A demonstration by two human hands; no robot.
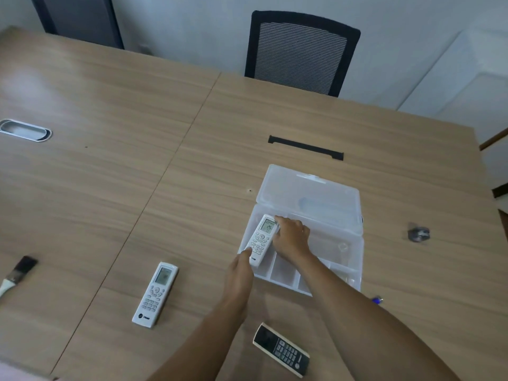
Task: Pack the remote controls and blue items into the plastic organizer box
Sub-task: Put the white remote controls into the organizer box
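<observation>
A clear plastic organizer box lies open on the wooden table, its lid folded back. A white remote control rests over the box's left compartments. My right hand holds its upper right side, and my left hand touches its lower left end with the fingertips. A second white remote lies on the table to the left. A black remote lies near the front edge. A small blue item shows beside my right forearm, partly hidden.
A paintbrush lies at the far left. A small grey metal object sits right of the box. A black strip lies behind the box. A cable grommet is set in the table, and an office chair stands behind.
</observation>
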